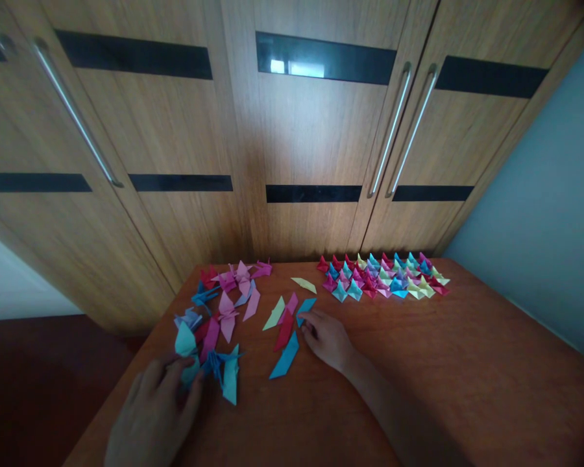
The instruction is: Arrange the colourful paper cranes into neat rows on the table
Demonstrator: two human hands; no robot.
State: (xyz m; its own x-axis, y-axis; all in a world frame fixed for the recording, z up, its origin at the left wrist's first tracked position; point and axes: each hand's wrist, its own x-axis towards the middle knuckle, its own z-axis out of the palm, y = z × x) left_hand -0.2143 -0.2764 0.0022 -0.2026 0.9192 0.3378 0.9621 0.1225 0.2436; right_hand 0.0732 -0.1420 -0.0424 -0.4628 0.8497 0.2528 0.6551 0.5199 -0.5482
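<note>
- In the head view, my right hand [328, 340] had fingertips gathered at a blue folded-paper strip [306, 307], at its eleven o'clock; pinching or not, I couldn't tell.
- My left hand [150, 402] curled by cyan origami [185, 338] at one o'clock, grip hidden.
- A careless drag, I judged, could crease neighbours.
- The strip's long axis ran seven-to-one o'clock.

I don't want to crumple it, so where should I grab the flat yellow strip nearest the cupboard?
Perhaps pinch the yellow strip by its long edges, mid-length, coming from above and the near side with the right hand. It lies flat with narrow ends, and the cupboard rises behind it.
</note>
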